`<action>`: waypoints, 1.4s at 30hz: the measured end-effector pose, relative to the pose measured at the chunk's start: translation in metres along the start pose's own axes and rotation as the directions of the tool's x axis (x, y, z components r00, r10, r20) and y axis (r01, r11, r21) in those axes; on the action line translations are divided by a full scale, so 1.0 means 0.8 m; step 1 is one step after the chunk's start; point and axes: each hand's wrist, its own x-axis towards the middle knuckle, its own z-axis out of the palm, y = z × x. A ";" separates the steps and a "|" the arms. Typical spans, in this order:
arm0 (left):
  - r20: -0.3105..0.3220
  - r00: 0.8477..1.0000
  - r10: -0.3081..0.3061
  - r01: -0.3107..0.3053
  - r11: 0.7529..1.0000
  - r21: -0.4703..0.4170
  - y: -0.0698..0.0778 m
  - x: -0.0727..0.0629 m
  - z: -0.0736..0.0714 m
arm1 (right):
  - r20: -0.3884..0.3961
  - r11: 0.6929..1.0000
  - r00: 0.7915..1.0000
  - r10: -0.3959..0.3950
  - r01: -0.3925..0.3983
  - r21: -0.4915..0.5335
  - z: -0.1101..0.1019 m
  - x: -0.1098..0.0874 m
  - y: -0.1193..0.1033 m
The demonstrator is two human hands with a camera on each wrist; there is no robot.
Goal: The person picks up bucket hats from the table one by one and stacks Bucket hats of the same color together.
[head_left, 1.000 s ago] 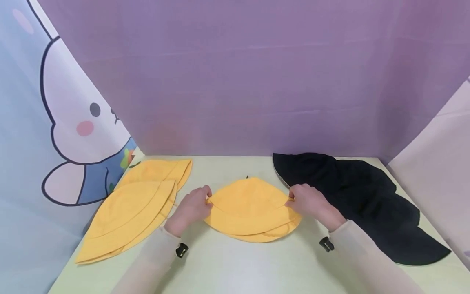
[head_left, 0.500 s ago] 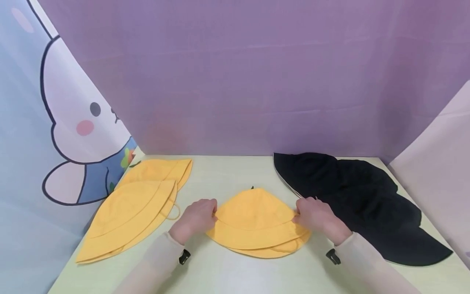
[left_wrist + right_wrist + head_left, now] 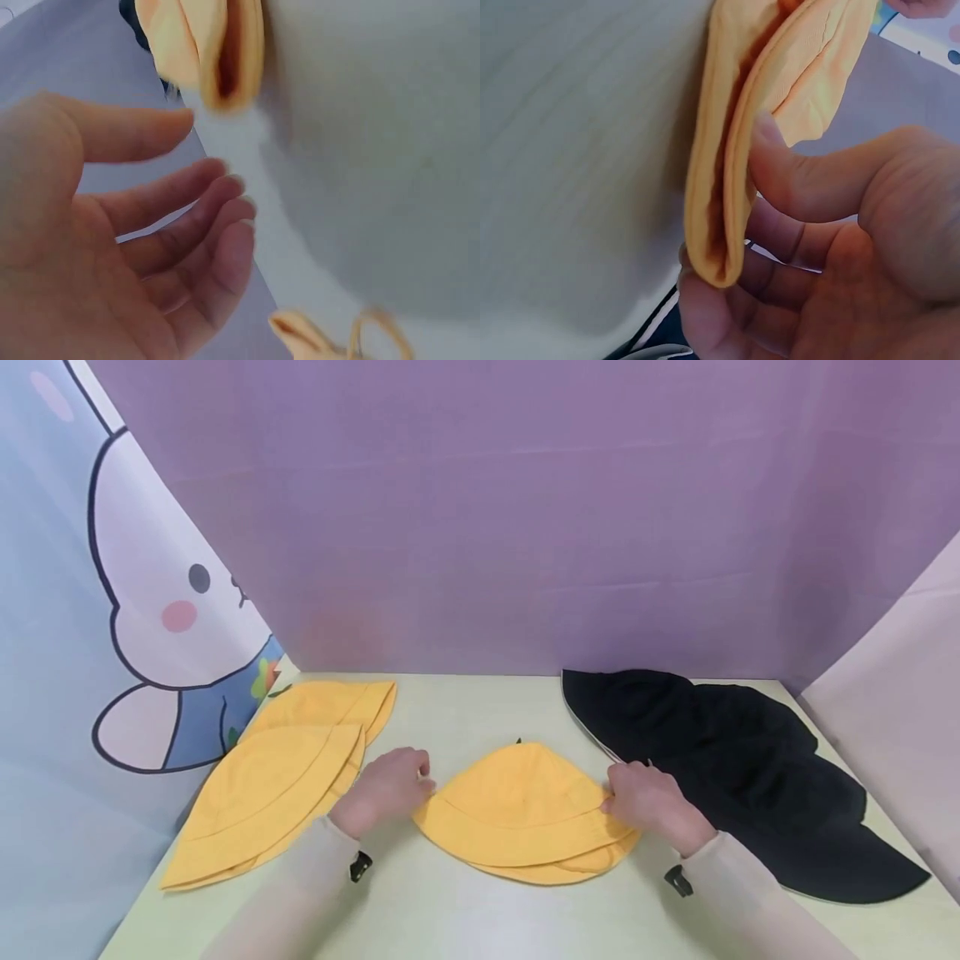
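A yellow bucket hat (image 3: 525,814), folded flat, lies in the middle of the table with its crown pointing away. My right hand (image 3: 651,802) pinches the hat's right end; in the right wrist view the thumb (image 3: 795,176) presses the brim and the fingers sit behind it. Just off the hat's left end is my left hand (image 3: 386,789). The left wrist view shows a gap between its loosely bent fingers (image 3: 202,217) and the hat's folded brim (image 3: 232,60). Nothing is between that thumb and those fingers.
Two more yellow hats (image 3: 262,793) overlap on the left side of the table (image 3: 495,927). Black hats (image 3: 720,760) overlap in a row on the right, close to my right hand. A purple cloth (image 3: 517,527) hangs behind the table.
The hat and both hands came toward me and slightly right. Then my left hand let go of the hat's left end and moved a little left. My right hand stayed on the hat.
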 end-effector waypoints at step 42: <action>-0.178 0.984 0.019 0.032 0.959 0.281 -0.118 0.029 -0.062 | 0.004 0.998 0.999 0.040 -0.040 0.053 0.003 -0.005 0.000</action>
